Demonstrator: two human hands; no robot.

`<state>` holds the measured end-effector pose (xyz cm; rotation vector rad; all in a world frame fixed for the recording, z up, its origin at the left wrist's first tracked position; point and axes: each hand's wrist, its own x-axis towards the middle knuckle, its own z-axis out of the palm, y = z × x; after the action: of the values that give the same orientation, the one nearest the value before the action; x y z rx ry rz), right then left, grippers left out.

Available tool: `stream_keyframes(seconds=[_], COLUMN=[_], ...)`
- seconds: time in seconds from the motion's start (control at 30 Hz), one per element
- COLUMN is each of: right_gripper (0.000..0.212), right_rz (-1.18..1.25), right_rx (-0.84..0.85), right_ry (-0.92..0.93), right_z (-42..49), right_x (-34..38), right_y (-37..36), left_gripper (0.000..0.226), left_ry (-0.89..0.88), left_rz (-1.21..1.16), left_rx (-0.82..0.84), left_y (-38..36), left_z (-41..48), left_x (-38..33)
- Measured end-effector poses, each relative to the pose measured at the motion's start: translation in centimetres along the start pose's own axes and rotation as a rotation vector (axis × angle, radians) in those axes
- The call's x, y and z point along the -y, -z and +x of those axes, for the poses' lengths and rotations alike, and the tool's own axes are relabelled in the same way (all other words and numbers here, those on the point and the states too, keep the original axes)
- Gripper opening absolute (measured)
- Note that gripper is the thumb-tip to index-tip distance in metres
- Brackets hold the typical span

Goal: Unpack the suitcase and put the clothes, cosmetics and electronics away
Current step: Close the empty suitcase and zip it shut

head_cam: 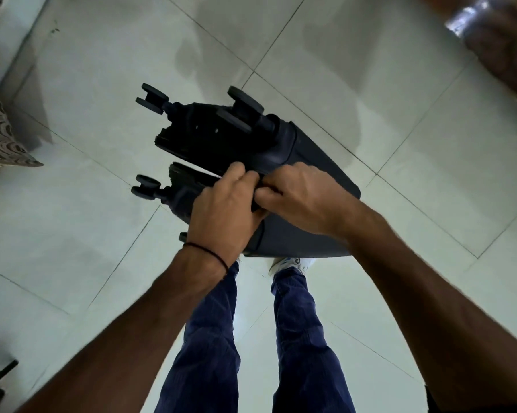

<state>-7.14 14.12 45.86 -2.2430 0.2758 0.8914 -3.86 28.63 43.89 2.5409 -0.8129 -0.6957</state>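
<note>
Both left hand and right hand grip, touching, the suitcase seam — its wheels point away from me.

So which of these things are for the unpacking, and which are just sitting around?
For the job:
- the dark wheeled suitcase
- the left hand and the right hand, both gripping its seam

Just lying about:
- the patterned cushion, left edge
- a blurred brown thing wrapped in plastic, top right
</note>
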Motion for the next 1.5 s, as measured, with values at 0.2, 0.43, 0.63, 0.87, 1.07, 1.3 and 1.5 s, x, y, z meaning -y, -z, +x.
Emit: stream_keyframes(seconds=[0.2, 0.43, 0.63, 0.87, 1.07, 1.3, 1.5], right_gripper=[0.031, 0.019, 0.03, 0.03, 0.033, 0.024, 0.025], right_rz=[0.585, 0.396, 0.238, 0.036, -0.022, 0.099, 0.01], right_rx=[-0.322, -0.751, -0.849, -0.804, -0.805, -0.961, -0.843], right_ry=[-0.006, -0.061, 0.048, 0.16, 0.182, 0.114, 0.182], right_z=[-2.0, -4.6, -4.5, -4.1, -4.1, -5.2, -5.4], right_x=[-4.7, -7.3, -8.1, -10.1, -10.8, -11.1, -12.1], right_y=[-2.3, -9.3, -8.4, -6.7, -6.7, -8.1, -7.4], left_gripper=[0.027, 0.036, 0.035, 0.035, 0.033, 0.032, 0.03], left_ry=[-0.075, 0.035, 0.107, 0.107, 0.116, 0.191, 0.168], left_rz=[-0.023, -0.402, -0.514, -0.497, -0.563, -0.669, -0.635], left_rx=[-0.096, 0.019, 0.13, 0.157, 0.229, 0.305, 0.364], left_y=[-1.9, -2.1, -2.2, -2.8, -2.7, -2.9, -3.3], left_z=[0.0, 2.1, 2.4, 2.1, 2.1, 2.3, 2.1], left_x=[-1.6, -2.1, -3.4, -4.5, -5.5, -6.5, -6.7])
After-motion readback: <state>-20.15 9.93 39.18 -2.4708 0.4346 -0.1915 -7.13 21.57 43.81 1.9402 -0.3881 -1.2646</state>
